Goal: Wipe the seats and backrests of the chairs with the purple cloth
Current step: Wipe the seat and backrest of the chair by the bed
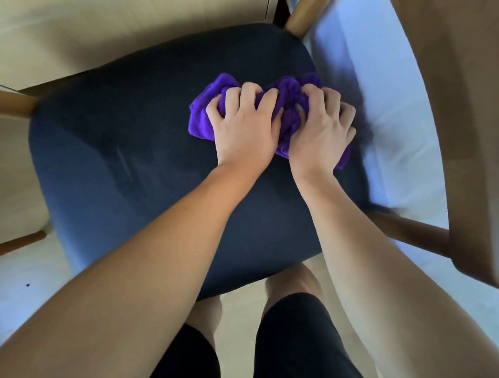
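Observation:
A bunched purple cloth (289, 102) lies on the dark blue seat (135, 161) of a wooden chair, toward the seat's right side. My left hand (245, 123) presses on the cloth's left half with curled fingers digging into the fabric. Right beside it, my right hand (322, 129) grips the cloth's right half, its fingers curled into the folds. Both hands cover most of the cloth. The chair's curved wooden backrest (468, 135) runs down the right edge of the view.
Wooden chair legs (304, 14) and rails (412, 233) stick out around the seat. Pale floor (394, 115) lies between seat and backrest. A beige panel (107, 19) stands beyond the seat. My legs in dark shorts (293, 348) are at the seat's near edge.

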Motion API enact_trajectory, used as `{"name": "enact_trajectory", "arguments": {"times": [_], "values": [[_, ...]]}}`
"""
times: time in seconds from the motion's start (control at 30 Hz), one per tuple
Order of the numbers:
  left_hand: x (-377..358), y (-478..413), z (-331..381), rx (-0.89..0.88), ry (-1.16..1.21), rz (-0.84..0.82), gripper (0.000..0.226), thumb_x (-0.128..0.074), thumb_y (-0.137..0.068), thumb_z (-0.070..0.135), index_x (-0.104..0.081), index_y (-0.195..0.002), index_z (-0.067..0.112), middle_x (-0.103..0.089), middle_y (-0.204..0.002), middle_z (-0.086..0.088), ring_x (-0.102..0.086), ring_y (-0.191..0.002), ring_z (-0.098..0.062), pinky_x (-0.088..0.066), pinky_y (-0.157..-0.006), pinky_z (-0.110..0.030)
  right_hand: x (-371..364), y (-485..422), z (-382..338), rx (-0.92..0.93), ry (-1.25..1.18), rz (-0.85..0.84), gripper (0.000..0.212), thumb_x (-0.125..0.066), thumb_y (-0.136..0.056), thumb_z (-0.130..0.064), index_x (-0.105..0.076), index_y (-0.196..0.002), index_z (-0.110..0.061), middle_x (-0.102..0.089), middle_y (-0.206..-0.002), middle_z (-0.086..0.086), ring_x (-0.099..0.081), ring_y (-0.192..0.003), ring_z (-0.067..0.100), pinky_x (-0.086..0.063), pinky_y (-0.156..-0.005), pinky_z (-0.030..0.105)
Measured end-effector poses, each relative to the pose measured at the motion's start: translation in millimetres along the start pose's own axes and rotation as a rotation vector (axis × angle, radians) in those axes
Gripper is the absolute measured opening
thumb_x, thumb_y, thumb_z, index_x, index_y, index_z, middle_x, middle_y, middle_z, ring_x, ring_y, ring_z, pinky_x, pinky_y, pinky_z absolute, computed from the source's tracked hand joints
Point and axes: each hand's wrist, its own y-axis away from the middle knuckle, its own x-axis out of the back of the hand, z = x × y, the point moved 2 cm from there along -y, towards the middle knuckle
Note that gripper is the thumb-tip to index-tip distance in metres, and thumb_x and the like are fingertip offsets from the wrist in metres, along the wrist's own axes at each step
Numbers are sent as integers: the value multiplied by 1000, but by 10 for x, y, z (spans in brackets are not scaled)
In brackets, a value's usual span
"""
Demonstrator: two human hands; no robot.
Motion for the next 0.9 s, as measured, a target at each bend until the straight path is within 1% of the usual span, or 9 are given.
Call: {"name": "enact_trajectory", "arguments": {"times": [0.13,0.27,0.37,0.43,0.5,0.7,0.8,0.9], "values": [[30,162,-126,5,-28,11,36,-37,-101,38,-58,-128,28,-55,-124,0,-49,-114,-26,-32,-101,-47,-25,170,-80,7,9,-7,34,-47,-100,-23,-54,-132,-32,-51,-136,-7,-43,-121,27,-36,-88,41],[103,455,-360,57,-76,73,32,-42,-100,35,-60,-125,28,-58,-120,-1,-54,-109,-27,-37,-98,-49,-71,426,-255,80,38,-22,32,-41,-103,-35,-56,-131,-33,-53,-135,-9,-44,-120,26,-35,-87,41],[155,724,-638,184,-88,98,29,-48,-98,30,-61,-124,29,-58,-124,-2,-53,-112,-29,-37,-101,-54,-163,631,-485,185,41,-56,35,-38,-103,-42,-56,-132,-33,-53,-136,-9,-44,-122,26,-34,-91,42],[172,925,-853,250,-103,149,29,-55,-95,26,-62,-123,28,-58,-126,-4,-54,-113,-32,-36,-102,-59,-273,799,-645,276,40,-80,36,-38,-103,-42,-55,-133,-34,-51,-139,-9,-42,-126,27,-33,-95,45],[187,1083,-1084,309,-110,194,31,-59,-93,25,-62,-124,28,-57,-128,-5,-53,-115,-34,-35,-102,-62,-378,934,-828,355,19,-76,34,-41,-103,-40,-57,-132,-33,-52,-139,-8,-42,-126,29,-34,-95,48],[266,1401,-1750,554,-88,280,34,-63,-91,22,-59,-124,30,-54,-131,-4,-50,-117,-33,-34,-101,-62,-656,1290,-1491,566,-39,-88,32,-44,-102,-39,-60,-129,-30,-55,-137,-5,-44,-124,32,-35,-94,51],[313,1511,-2086,741,-52,323,27,-55,-98,32,-57,-125,34,-51,-133,-2,-46,-120,-32,-36,-99,-60,-787,1470,-1878,642,-67,-112,30,-46,-102,-36,-62,-127,-29,-56,-136,-3,-45,-124,34,-35,-93,51],[336,1469,-2261,958,97,348,27,-45,-102,38,-53,-128,37,-47,-135,-2,-40,-121,-32,-34,-96,-54,-894,1535,-2174,720,-64,-124,30,-45,-103,-37,-61,-127,-29,-56,-135,-3,-46,-122,33,-35,-93,52]]}}
